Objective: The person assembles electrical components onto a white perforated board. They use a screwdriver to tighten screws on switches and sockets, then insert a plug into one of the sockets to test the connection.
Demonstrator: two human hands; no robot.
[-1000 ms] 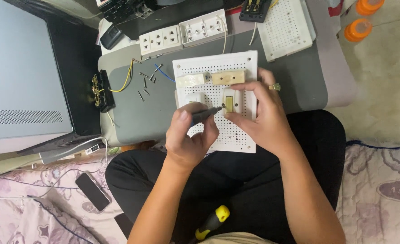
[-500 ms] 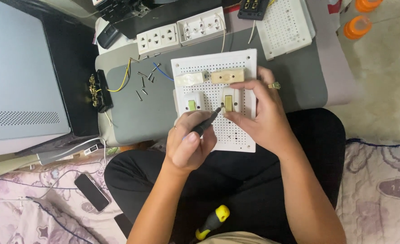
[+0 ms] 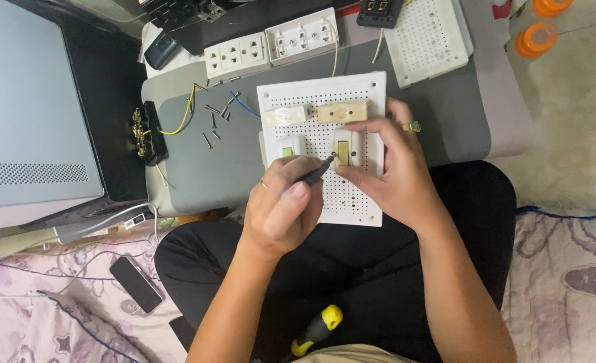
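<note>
The white perforated board (image 3: 348,195) lies half on the person's lap, half on the grey table (image 3: 197,168), and both hands are on it. Nearest us, a yellow-and-black screwdriver (image 3: 317,329) rests loose on the black trousers, and a dark phone (image 3: 135,284) lies on the flowered cloth off to the left. The left hand (image 3: 281,208) is closed tight around a dark screwdriver (image 3: 317,171), its tip set against the small switch (image 3: 344,151) on the board. The right hand (image 3: 395,171), a ring on one finger, curls half closed over the board's right side, fingertips pinching that switch. Just beside it sits a second switch (image 3: 290,146) with a green mark, and above them two pale blocks (image 3: 315,113). Further out, loose screws (image 3: 216,121) scatter on the table, then two white socket strips (image 3: 271,46), another perforated board (image 3: 427,37), and orange caps (image 3: 537,33) at the far right.
</note>
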